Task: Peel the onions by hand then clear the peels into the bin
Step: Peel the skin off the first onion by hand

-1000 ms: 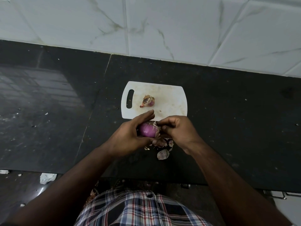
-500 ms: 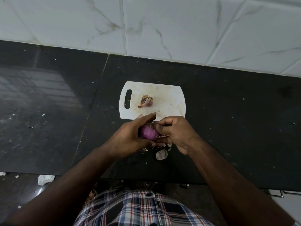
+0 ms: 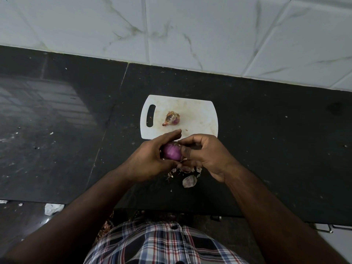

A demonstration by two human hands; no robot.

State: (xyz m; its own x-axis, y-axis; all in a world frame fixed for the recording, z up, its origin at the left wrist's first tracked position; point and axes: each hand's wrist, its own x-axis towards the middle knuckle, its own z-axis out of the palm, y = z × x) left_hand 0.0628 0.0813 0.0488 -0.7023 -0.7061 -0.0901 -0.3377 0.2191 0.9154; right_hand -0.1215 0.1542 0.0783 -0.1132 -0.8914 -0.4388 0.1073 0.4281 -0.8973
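A purple onion [image 3: 171,151], mostly bare of skin, is held just above the black counter in front of the cutting board. My left hand [image 3: 148,159] cups it from the left. My right hand [image 3: 205,153] grips it from the right, thumb pressed on its side. A second onion [image 3: 172,118] with dry papery skin lies on the white cutting board [image 3: 200,115]. Loose peels [image 3: 188,179] lie on the counter under my hands. No bin is in view.
The black stone counter [image 3: 276,149] runs left to right, backed by a white tiled wall [image 3: 190,31]. Small scraps dot its left part. A crumpled white scrap [image 3: 52,208] lies on the floor at lower left. A metal handle [image 3: 335,227] shows at lower right.
My right hand has shifted from picking at the onion's top to gripping its right side with the thumb. More purple flesh shows. The onion on the board has not moved.
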